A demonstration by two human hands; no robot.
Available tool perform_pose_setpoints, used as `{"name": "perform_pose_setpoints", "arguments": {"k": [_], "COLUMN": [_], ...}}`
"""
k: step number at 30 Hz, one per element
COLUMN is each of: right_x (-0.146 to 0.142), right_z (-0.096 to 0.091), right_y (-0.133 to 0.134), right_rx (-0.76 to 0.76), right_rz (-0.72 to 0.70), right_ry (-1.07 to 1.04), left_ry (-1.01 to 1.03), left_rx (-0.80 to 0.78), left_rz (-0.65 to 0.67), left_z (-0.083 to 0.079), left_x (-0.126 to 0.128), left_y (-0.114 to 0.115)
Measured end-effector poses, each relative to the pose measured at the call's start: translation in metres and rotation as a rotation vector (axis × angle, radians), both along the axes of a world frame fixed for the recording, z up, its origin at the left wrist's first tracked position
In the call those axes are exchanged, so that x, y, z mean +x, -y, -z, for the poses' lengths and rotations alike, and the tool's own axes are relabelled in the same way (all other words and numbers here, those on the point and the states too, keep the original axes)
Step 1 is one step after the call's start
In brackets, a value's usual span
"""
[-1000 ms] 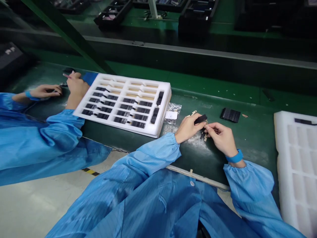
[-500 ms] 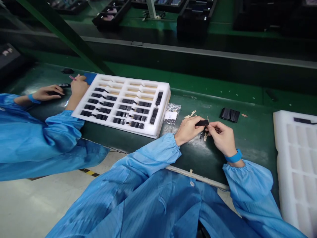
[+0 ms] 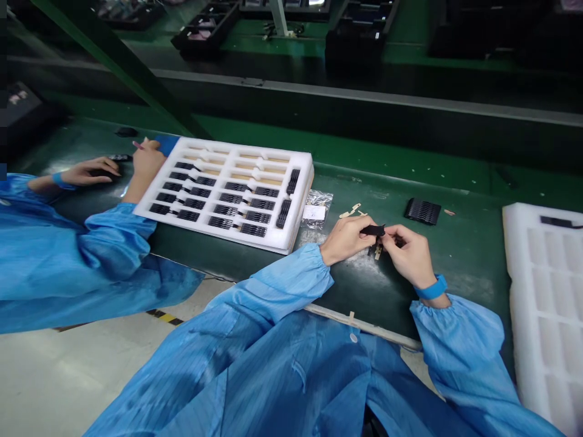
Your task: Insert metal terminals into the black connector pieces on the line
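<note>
**Black piece held up right of the loaded foam tray**

The thumb and fingers of our left hand grasped the black piece, leaving one end sticking out. Our right hand had its thumb and forefinger drawn together at that end; we could not tell whether they gripped the piece itself or something smaller. Both hands worked right of the tray, over the green bench. Beneath our fingertips, also right of the tray, lay small metal parts, partly hidden.

Just beside the tray's right edge we saw a clear bag with a white label. Brass-coloured strips lay a little farther right of the tray, past the bag. Well right of the tray we had a ribbed black stack, and farther still, a second foam tray.

In the loaded tray, black comb-like parts filled the nearer rows. Left of it, we saw a co-worker's two hands.
</note>
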State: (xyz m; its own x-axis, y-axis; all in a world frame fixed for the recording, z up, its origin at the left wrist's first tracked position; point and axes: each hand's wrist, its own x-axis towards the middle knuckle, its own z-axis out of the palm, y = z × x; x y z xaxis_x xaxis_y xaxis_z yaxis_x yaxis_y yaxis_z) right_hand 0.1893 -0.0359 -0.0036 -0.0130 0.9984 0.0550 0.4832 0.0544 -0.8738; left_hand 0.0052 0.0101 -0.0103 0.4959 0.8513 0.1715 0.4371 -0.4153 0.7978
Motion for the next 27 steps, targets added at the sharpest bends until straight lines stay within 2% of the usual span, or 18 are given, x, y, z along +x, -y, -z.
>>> {"name": "perform_pose_setpoints", "arguments": {"k": [3, 5, 8, 11, 13, 15, 18, 20, 23, 27], "right_x": [0.000, 0.001, 0.003, 0.004, 0.004, 0.003, 0.003, 0.004, 0.005, 0.002], "right_z": [-0.002, -0.003, -0.004, -0.005, -0.006, -0.006, -0.005, -0.004, -0.001, -0.002], "right_y": [-0.002, -0.004, -0.007, -0.007, -0.007, -0.006, -0.005, -0.005, -0.004, -0.003], "right_rx": [-0.053, -0.081, -0.094, -0.098, -0.102, -0.101, -0.088, -0.071, -0.033, 0.080], "right_rz": [0.007, 0.049, 0.118, 0.127, 0.114, 0.101, 0.064, 0.024, -0.017, 0.031], "right_ry": [-0.083, -0.174, -0.261, -0.278, -0.275, -0.270, -0.231, -0.164, -0.060, 0.020], "left_ry": [-0.001, -0.022, -0.148, -0.296, -0.262, -0.108, 0.132, 0.203, 0.215, 0.171], "left_rx": [-0.038, -0.053, 0.020, 0.100, 0.072, -0.037, -0.297, -0.403, -0.411, -0.375], "left_rz": [-0.042, -0.142, -0.339, -0.391, -0.360, -0.286, -0.072, 0.040, 0.092, 0.051], "left_z": [-0.002, -0.003, -0.006, -0.008, -0.008, -0.008, -0.009, -0.011, -0.014, -0.011], "left_x": [0.000, -0.003, -0.011, -0.018, -0.018, -0.015, -0.008, -0.005, -0.005, -0.006], "left_y": [-0.003, -0.007, -0.015, -0.020, -0.020, -0.018, -0.014, -0.012, -0.011, -0.011]}}
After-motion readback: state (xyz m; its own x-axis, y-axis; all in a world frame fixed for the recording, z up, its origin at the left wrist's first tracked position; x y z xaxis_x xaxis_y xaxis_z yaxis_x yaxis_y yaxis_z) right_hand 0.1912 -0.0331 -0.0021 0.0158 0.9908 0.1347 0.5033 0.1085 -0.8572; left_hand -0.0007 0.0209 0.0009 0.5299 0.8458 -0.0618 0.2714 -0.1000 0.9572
